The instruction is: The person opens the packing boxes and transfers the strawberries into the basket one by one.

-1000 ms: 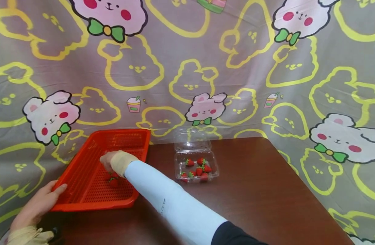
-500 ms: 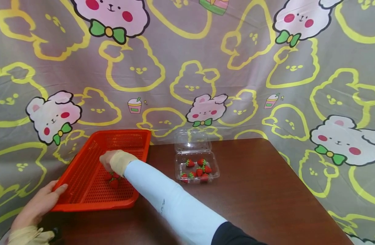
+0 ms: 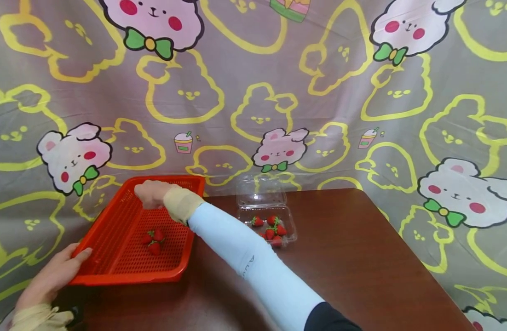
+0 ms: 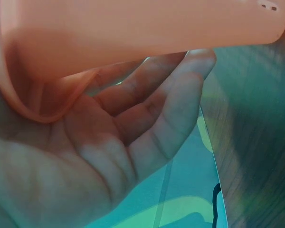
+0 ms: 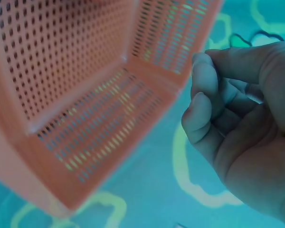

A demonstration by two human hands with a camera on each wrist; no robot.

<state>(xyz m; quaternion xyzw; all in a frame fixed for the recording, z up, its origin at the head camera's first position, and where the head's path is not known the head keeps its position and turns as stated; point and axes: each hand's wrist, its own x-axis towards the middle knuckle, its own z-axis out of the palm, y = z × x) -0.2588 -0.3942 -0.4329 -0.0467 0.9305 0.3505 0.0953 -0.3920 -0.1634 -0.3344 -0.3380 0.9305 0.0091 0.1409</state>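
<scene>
The fingers of the right hand (image 3: pixel 152 194) are curled with the thumb tip against the index finger, and no thing shows between them; this hand is above the far part of the red basket (image 3: pixel 125 277). The left hand (image 3: pixel 56 273) grips the basket at its near left corner, thumb over the rim. The basket's long axis goes away from the person, leaning slightly rightward. Inside lie a few strawberries (image 3: pixel 154 248) together, the nearest pointing its tip to the person. Rightward, the clear box (image 3: pixel 290 220), its lid (image 3: pixel 261 192) raised behind, contains more strawberries, partly hidden by the sleeve (image 3: pixel 245 262).
</scene>
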